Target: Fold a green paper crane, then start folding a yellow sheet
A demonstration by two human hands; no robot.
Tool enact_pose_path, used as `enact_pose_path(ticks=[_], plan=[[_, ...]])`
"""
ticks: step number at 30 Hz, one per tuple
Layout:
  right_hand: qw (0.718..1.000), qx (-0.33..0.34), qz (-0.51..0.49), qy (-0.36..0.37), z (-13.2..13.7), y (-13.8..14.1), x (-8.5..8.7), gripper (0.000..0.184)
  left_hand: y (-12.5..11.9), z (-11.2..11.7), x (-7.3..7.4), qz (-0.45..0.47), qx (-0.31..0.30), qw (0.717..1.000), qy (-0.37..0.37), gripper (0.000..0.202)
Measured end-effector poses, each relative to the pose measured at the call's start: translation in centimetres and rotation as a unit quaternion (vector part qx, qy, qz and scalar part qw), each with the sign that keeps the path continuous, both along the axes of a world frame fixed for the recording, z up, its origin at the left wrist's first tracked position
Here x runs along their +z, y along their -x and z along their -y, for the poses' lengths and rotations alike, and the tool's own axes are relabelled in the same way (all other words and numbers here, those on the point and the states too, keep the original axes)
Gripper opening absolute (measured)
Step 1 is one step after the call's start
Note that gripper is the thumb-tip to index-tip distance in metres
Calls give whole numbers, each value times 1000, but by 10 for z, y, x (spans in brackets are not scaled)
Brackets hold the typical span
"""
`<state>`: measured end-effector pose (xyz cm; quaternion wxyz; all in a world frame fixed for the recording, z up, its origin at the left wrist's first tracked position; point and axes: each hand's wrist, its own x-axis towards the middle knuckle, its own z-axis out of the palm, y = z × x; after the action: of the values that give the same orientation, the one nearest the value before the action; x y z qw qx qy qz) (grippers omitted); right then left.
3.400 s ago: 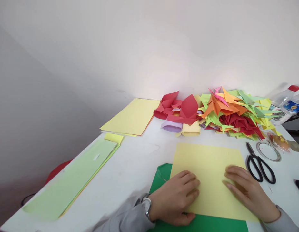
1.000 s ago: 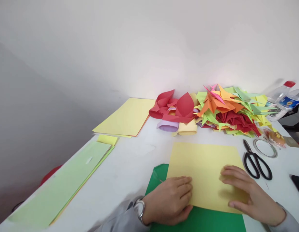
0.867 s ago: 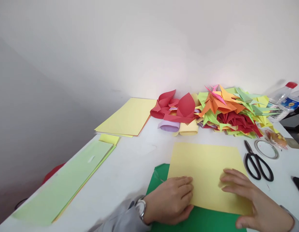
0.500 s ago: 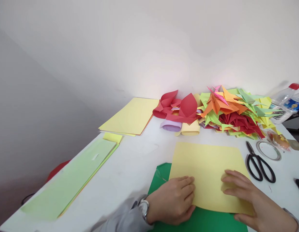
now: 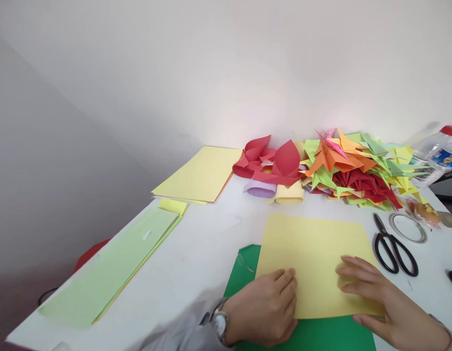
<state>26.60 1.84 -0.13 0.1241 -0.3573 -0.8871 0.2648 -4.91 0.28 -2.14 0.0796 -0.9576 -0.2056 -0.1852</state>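
Note:
A sheet of yellow paper lies over a green cutting mat or board, whose upper left corner shows past the sheet. My left hand, with a wristwatch, grips the paper's lower left corner, fingers on top and thumb at the lower edge. Over the lower right corner is my right hand. Its fingers are spread above the sheet, with the thumb apart below the edge; whether they touch the paper is hard to see.
Black-handled scissors and a tape roll lie right of the sheet. Behind are folded paper stars, red paper shapes and plastic bottles. Yellow sheets and long green strips lie left.
My left hand's fingers have bent a little more at the paper's corner. The right hand and the sheet stay nearly where they were; the view has shifted slightly.

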Motion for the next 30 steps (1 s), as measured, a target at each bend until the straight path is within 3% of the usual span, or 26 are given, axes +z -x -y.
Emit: enact_pose_path(ticks=[4, 12, 21, 30], plan=[[1000, -10, -9, 15, 1, 1, 1, 35, 0, -1, 1, -3, 3, 1000, 1, 33], [994, -60, -71, 63, -8, -7, 5, 33, 2, -1, 2, -9, 0, 1000, -17, 21], [949, -259, -142, 108, -22, -21, 6, 31, 4, -3, 1, 11, -5, 1000, 2, 23], [943, -255, -151, 155, -27, -20, 6, 41, 4, -2, 1, 11, -8, 1000, 9, 22]])
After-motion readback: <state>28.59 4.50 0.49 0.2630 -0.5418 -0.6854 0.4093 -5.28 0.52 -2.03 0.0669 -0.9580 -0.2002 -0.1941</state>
